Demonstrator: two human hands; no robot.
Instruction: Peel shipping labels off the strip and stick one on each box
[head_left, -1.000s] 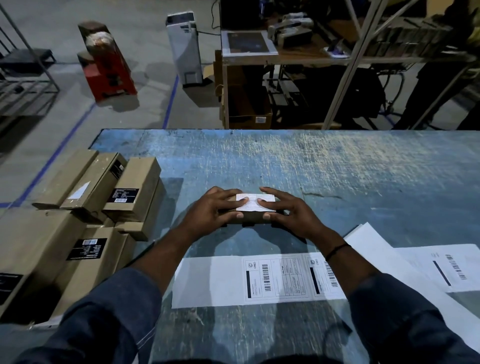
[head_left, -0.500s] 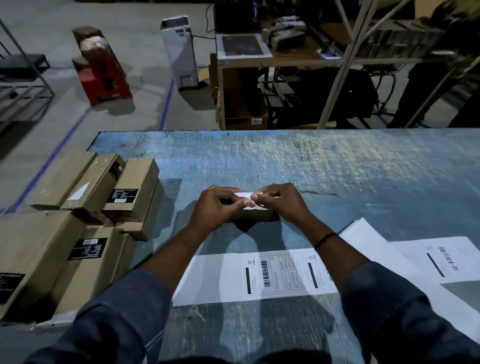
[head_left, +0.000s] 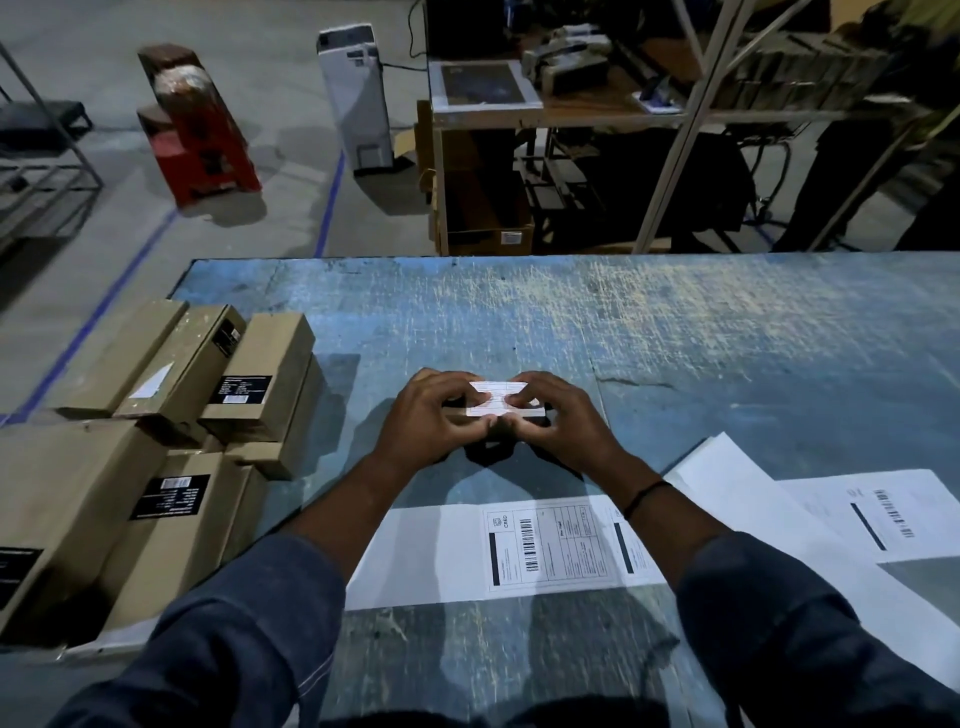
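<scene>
Both hands meet over a small box that sits on the worn blue table, and almost all of the box lies hidden beneath the fingers. The left hand curls over the box's left end, its fingertips bent down onto the top and its thumb tucked against the near side. The right hand mirrors it on the right end, so the two sets of fingertips nearly touch at the middle. A white label lies on the top face of the box, directly under those fingertips, with its far edge showing just beyond them; whether it is fully stuck down cannot be told. A black band circles the right wrist, and dark blue sleeves cover both forearms. Nearer the person than the fingers, passing under the wrists, the label strip lies flat across the table, with a bare white stretch towards the left-hand side and a printed label with a barcode between the two arms. To the right of the right hand's fingers, well apart from them, loose white sheets overlap one another. To the left of the left hand's fingers, a pile of brown cardboard boxes with black stickers covers the table's left edge.
</scene>
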